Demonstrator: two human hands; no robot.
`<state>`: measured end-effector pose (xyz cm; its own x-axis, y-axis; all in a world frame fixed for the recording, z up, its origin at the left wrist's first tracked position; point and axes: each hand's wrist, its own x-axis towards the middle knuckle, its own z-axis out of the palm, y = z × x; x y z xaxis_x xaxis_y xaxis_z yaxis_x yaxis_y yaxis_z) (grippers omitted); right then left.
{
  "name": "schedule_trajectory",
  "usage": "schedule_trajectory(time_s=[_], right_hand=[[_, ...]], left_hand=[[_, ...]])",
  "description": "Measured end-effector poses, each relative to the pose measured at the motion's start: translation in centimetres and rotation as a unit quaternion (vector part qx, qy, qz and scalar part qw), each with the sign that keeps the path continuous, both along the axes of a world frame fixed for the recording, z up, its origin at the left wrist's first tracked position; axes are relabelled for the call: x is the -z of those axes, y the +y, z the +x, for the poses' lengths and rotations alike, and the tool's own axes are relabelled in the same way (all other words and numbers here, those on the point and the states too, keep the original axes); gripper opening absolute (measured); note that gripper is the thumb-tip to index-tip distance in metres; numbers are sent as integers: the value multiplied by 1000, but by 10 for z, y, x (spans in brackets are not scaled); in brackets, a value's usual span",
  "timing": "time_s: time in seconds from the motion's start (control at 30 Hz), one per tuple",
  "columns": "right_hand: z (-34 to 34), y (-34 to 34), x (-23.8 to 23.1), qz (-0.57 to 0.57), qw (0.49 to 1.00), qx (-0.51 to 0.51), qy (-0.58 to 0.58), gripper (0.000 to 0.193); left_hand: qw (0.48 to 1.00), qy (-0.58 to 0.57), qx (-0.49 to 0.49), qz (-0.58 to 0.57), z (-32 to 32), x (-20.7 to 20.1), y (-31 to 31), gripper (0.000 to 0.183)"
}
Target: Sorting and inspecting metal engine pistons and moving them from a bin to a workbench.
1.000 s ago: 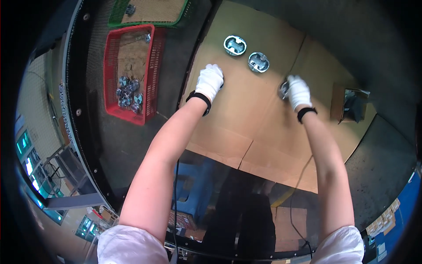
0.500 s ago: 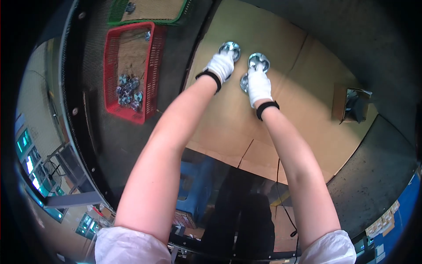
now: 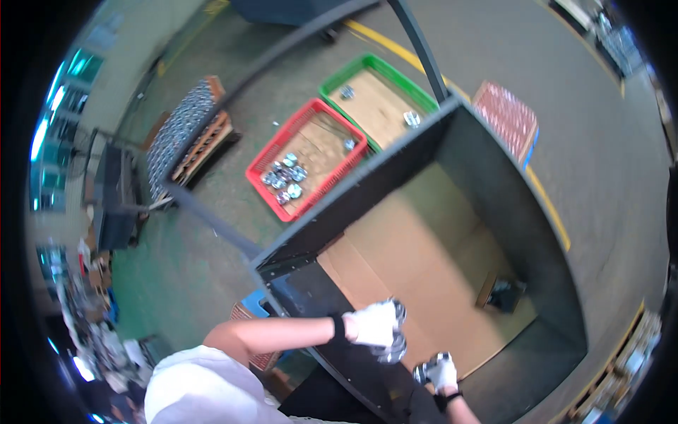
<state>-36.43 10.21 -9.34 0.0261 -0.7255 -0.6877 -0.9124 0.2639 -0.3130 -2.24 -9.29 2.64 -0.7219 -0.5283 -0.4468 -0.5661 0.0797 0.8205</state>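
Note:
My left hand [image 3: 371, 324], in a white glove with a black wristband, is closed around shiny round metal parts [image 3: 390, 350]. Their polished rims show on both sides of the glove; the exact kind cannot be made out. To its right, my right hand [image 3: 445, 372], gloved the same way, is closed on another shiny metal part [image 3: 421, 372], partly hidden by the fingers. Both hands are at the near side of a dark-walled work booth, over the near edge of the cardboard sheet [image 3: 395, 240] that lines its floor.
A small cardboard box [image 3: 486, 291] with dark contents stands at the right of the sheet. Beyond the booth's left wall are a red basket [image 3: 258, 173] and a green basket [image 3: 371, 60], holding shiny metal parts. A stack of metal pieces [image 3: 176, 134] stands farther left.
My view has swung left, bringing the baskets and floor into sight. Both hands have drawn back from the middle of the cardboard to its near edge, carrying the metal parts.

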Motion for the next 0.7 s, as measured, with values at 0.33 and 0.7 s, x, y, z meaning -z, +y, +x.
schedule_trajectory(time_s=[0.33,0.7], right_hand=[[1,-69,-228,-201,970,-140,-1,28],[162,62,-300,-82,857,-348,-371,31]], left_hand=[[924,-178,-332,-59,54,-222,253,36],[597,-315,-732,-96,3,-304,608,20]])
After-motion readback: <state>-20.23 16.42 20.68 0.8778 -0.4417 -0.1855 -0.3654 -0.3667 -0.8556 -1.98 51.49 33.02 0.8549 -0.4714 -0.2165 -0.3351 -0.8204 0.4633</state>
